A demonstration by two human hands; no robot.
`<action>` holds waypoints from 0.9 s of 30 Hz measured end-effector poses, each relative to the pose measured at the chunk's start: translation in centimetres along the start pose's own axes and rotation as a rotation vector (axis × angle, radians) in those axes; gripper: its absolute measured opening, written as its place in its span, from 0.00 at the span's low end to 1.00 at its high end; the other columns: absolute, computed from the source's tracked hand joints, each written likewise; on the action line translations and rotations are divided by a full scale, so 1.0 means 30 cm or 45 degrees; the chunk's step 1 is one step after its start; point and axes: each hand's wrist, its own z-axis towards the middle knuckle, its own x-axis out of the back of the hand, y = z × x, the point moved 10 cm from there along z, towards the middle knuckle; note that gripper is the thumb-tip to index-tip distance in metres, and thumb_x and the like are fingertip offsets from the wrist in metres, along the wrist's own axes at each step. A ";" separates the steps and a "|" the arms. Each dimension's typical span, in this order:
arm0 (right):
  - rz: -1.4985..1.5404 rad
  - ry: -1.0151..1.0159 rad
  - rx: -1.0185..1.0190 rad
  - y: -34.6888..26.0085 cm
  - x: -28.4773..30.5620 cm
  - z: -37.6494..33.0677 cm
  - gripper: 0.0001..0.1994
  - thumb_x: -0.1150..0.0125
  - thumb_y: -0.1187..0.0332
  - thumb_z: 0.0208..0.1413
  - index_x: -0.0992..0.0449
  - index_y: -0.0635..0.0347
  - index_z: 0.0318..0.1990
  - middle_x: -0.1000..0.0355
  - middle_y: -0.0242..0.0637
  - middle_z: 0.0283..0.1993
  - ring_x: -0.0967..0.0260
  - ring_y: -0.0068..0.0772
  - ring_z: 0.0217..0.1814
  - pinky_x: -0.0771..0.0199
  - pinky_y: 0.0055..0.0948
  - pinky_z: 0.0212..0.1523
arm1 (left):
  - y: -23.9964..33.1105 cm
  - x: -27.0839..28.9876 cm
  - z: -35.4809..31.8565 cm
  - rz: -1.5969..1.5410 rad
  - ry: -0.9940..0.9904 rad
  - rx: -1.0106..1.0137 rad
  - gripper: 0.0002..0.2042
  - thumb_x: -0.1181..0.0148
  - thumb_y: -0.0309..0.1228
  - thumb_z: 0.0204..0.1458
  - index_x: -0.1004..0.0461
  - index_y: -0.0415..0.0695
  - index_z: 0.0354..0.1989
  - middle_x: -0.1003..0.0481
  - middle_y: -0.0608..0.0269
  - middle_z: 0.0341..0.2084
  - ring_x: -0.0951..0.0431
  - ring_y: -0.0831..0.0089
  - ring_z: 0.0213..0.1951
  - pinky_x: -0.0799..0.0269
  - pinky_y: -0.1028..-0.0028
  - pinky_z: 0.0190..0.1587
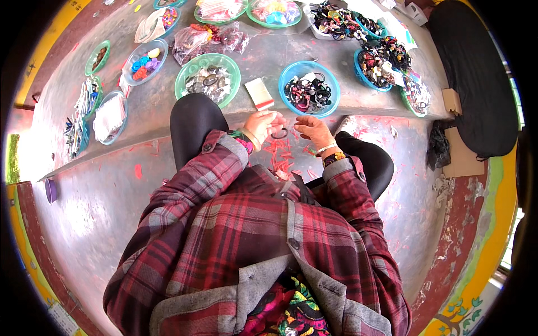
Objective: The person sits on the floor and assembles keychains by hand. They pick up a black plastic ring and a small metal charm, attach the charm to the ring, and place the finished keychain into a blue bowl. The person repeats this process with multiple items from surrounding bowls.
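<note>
Both my hands are raised over my lap, fingertips pointing toward each other with a small gap between. My left hand (261, 126) has its fingers pinched together. A dark, round hair tie (279, 134) shows right at its fingertips and seems to hang from them. My right hand (317, 133) is curled, thumb and fingers drawn together; anything between them is too small to make out. Just beyond lie a small cream box with a red edge (259, 93) and a blue bowl (284, 68) of dark and red hair ties. Left of the box stands a green bowl (180, 84) with dark bands and white scraps.
More baskets of hair bands stand at the right, including a blue basket (357, 67). At the left are a blue basket (131, 67) of coloured pieces and a tray of white cards (109, 119). Red scraps (282, 155) litter the lower floor. A raised ledge (151, 131) crosses ahead.
</note>
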 end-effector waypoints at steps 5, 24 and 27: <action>0.078 -0.244 0.069 0.025 -0.050 0.024 0.06 0.41 0.69 0.45 0.27 0.60 0.31 0.30 0.25 0.26 0.36 0.15 0.28 0.39 0.16 0.31 | -0.012 -0.056 -0.006 -0.065 -0.167 0.051 0.11 0.58 0.29 0.55 0.34 0.33 0.39 0.30 0.51 0.38 0.29 0.65 0.42 0.32 0.70 0.46; 0.047 -0.176 0.057 -0.032 -0.058 -0.008 0.07 0.46 0.71 0.48 0.26 0.62 0.34 0.28 0.32 0.25 0.34 0.19 0.26 0.37 0.17 0.27 | 0.023 -0.074 -0.026 0.248 -0.102 -0.037 0.07 0.50 0.26 0.50 0.33 0.35 0.35 0.27 0.57 0.31 0.26 0.72 0.32 0.28 0.79 0.32; 0.086 -0.147 0.077 -0.017 -0.042 -0.002 0.09 0.45 0.70 0.46 0.25 0.60 0.37 0.28 0.29 0.27 0.35 0.17 0.25 0.39 0.17 0.26 | 0.021 -0.077 -0.028 0.234 -0.114 -0.011 0.08 0.51 0.28 0.51 0.33 0.35 0.36 0.27 0.55 0.32 0.25 0.70 0.34 0.28 0.77 0.34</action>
